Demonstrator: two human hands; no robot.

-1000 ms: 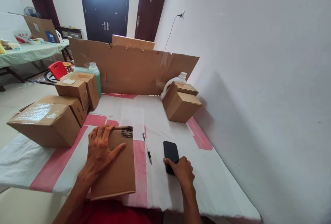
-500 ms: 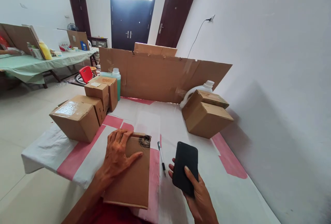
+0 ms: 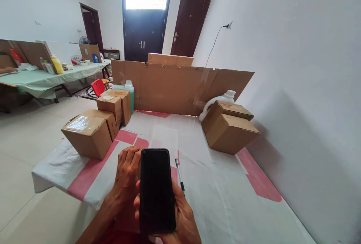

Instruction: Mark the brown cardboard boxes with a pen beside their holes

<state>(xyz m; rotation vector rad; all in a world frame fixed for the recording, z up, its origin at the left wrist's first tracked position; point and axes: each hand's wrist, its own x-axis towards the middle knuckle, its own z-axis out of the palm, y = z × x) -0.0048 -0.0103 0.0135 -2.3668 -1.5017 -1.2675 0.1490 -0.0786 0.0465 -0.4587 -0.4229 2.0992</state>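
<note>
A black smartphone [image 3: 157,191] is upright in my right hand [image 3: 184,214], its dark screen towards me. The thumb lies along the phone's right edge and the fingertips show at its left. Just left of the phone is my left hand [image 3: 126,172], back up, fingers laid forward and its thumb hidden. Only a sliver of the flat cardboard piece [image 3: 139,169] shows beside that hand; the phone covers the rest. To the right of the phone, a pen [image 3: 179,176] lies on the tablecloth [image 3: 214,187].
Cardboard boxes [image 3: 88,133] and a green bottle [image 3: 131,97] stand at the left. More boxes [image 3: 234,133] and a white jug [image 3: 217,99] are at the right. A cardboard panel [image 3: 169,90] stands across the back. Another person's hand [image 3: 8,70] shows at the far-left table.
My right hand has brought the phone left, over the cardboard piece, now covering most of it. My left hand remains near the same place. The view has tilted up slightly.
</note>
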